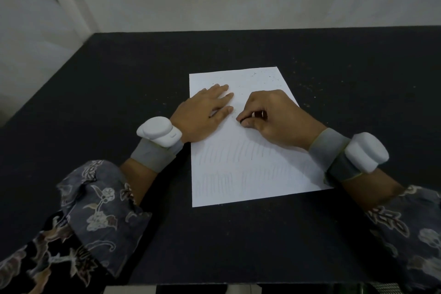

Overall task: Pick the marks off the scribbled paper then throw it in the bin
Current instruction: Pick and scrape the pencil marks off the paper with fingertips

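Lying flat near the middle of the black table (334, 234), the scribbled paper (238, 181) is pressed down by the left hand (202, 114), whose fingers are straight and spread toward 1 o'clock over the sheet's left edge. At 3 o'clock of it, the right hand (276, 119) is curled, with a small dark item, too small to identify, pinched at its fingertips against the sheet. Faint pencil strokes fill the paper's lower half, and dark specks are scattered toward 12 o'clock.

White paper (248, 174) on black table (143, 79); floral grey sleeves (100, 200).
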`<action>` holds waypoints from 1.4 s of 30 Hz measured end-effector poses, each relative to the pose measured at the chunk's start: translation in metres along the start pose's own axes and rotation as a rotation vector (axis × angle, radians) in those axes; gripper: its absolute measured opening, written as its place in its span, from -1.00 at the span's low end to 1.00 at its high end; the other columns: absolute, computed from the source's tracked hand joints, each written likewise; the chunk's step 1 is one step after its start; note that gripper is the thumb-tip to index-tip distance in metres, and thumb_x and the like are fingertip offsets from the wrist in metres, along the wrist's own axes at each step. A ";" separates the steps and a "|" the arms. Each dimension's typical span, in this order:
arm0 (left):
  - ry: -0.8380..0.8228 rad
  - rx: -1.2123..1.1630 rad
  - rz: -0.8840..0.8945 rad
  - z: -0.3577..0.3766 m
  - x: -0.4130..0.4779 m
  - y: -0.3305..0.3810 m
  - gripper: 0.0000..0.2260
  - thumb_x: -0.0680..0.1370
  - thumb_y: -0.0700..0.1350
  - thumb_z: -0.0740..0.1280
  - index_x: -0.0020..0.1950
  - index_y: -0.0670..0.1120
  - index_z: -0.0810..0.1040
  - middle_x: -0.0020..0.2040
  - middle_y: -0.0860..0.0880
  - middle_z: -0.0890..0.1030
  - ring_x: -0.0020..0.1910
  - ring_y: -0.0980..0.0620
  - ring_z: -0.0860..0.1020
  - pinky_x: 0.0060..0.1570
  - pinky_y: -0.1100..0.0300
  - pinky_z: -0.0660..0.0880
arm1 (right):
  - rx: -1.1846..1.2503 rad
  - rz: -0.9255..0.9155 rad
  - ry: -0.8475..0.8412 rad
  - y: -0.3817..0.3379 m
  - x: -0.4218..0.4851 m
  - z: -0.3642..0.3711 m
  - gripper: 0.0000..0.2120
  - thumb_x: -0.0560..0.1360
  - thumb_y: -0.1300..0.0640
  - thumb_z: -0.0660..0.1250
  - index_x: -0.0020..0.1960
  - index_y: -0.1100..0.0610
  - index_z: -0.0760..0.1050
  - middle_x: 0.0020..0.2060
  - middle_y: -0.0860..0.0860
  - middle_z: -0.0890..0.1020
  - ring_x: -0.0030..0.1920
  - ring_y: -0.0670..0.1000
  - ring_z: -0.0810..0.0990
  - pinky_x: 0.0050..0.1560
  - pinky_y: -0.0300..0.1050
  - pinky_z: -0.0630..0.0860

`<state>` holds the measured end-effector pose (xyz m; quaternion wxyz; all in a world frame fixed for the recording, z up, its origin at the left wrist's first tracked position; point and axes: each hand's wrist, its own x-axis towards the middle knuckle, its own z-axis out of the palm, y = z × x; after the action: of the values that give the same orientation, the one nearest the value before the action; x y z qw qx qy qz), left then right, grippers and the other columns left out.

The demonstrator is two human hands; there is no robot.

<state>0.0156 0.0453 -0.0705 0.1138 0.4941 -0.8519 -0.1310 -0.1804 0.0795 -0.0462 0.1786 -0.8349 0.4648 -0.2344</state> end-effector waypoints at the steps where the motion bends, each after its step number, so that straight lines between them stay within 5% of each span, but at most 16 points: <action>1: -0.009 0.015 0.003 0.000 0.001 0.000 -0.56 0.66 0.07 0.04 0.54 0.01 0.21 0.57 0.08 0.11 0.55 0.11 0.02 0.50 0.16 -0.03 | -0.036 0.024 0.034 0.002 0.002 -0.001 -0.87 0.47 0.27 0.38 -0.02 0.15 0.67 -0.14 0.01 0.61 -0.23 -0.10 0.48 -0.20 -0.48 0.35; 7: -0.025 0.027 0.004 -0.001 -0.002 0.003 -0.56 0.67 0.04 0.03 0.55 -0.01 0.18 0.57 0.06 0.09 0.55 0.11 -0.01 0.46 0.23 -0.09 | -0.034 -0.098 -0.103 -0.016 -0.008 0.004 -0.87 0.45 0.33 0.38 -0.06 0.18 0.66 -0.16 0.00 0.61 -0.16 -0.07 0.53 -0.13 -0.34 0.45; 12: -0.029 0.033 -0.030 -0.003 -0.001 0.005 -0.56 0.67 0.06 0.03 0.55 0.02 0.17 0.57 0.10 0.07 0.55 0.13 -0.03 0.45 0.24 -0.10 | -0.101 0.030 0.033 -0.005 0.007 -0.002 -0.86 0.47 0.30 0.36 -0.02 0.19 0.66 -0.12 0.05 0.63 -0.11 0.01 0.56 -0.02 -0.11 0.53; 16: -0.061 0.034 -0.018 -0.005 -0.002 0.007 -0.56 0.68 0.04 0.02 0.56 0.00 0.13 0.58 0.08 0.05 0.55 0.12 -0.04 0.43 0.26 -0.12 | -0.052 -0.074 -0.149 -0.022 -0.009 0.000 -0.87 0.45 0.30 0.39 -0.05 0.15 0.66 -0.17 -0.06 0.61 -0.18 -0.13 0.54 -0.10 -0.38 0.48; 21: -0.032 0.044 -0.021 -0.006 -0.001 0.009 -0.56 0.68 0.05 0.02 0.56 0.01 0.16 0.57 0.10 0.06 0.55 0.13 -0.04 0.42 0.28 -0.13 | -0.130 0.039 0.026 -0.006 0.009 -0.005 -0.87 0.47 0.31 0.35 -0.06 0.20 0.66 -0.13 0.06 0.63 -0.09 0.03 0.55 -0.04 -0.12 0.51; 26: -0.051 0.036 -0.015 -0.007 -0.003 0.009 -0.57 0.68 0.03 0.02 0.56 0.00 0.15 0.58 0.09 0.06 0.55 0.12 -0.04 0.42 0.27 -0.12 | -0.118 -0.089 -0.122 -0.021 -0.004 0.002 -0.88 0.46 0.31 0.36 -0.06 0.20 0.66 -0.13 0.04 0.63 -0.12 -0.02 0.54 -0.05 -0.17 0.51; 30: -0.038 0.037 -0.007 -0.005 0.000 0.010 -0.57 0.68 0.03 0.02 0.55 0.00 0.16 0.57 0.09 0.07 0.55 0.12 -0.03 0.43 0.26 -0.12 | -0.137 0.069 0.047 0.000 0.011 -0.007 -0.86 0.47 0.33 0.33 -0.05 0.21 0.65 -0.12 0.07 0.62 -0.08 0.05 0.55 -0.08 -0.18 0.45; 35: -0.010 0.025 0.017 -0.003 -0.002 0.005 -0.59 0.68 -0.01 0.05 0.54 -0.04 0.21 0.57 0.04 0.12 0.55 0.09 0.00 0.44 0.29 -0.12 | -0.071 -0.085 -0.164 -0.025 -0.004 0.001 -0.87 0.44 0.32 0.36 -0.09 0.19 0.66 -0.18 -0.01 0.63 -0.19 -0.09 0.51 -0.10 -0.25 0.48; 39: -0.002 0.028 0.016 -0.003 0.000 0.006 -0.58 0.68 0.01 0.04 0.54 -0.02 0.21 0.57 0.06 0.11 0.55 0.11 0.00 0.42 0.31 -0.13 | -0.136 0.049 -0.019 -0.006 0.011 -0.010 -0.86 0.46 0.32 0.34 -0.05 0.21 0.66 -0.12 0.06 0.63 -0.09 0.02 0.55 -0.02 -0.07 0.53; 42: -0.005 0.032 0.007 -0.004 -0.001 0.006 -0.58 0.68 0.02 0.03 0.55 -0.01 0.19 0.57 0.07 0.10 0.55 0.11 -0.01 0.43 0.29 -0.13 | -0.123 -0.019 -0.077 -0.016 0.005 -0.007 -0.87 0.44 0.34 0.35 -0.08 0.21 0.66 -0.15 0.04 0.63 -0.15 -0.07 0.51 -0.04 -0.20 0.50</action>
<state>0.0126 0.0482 -0.0648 0.1040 0.4927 -0.8558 -0.1182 -0.1713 0.0828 -0.0312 0.1426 -0.8572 0.4630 -0.1747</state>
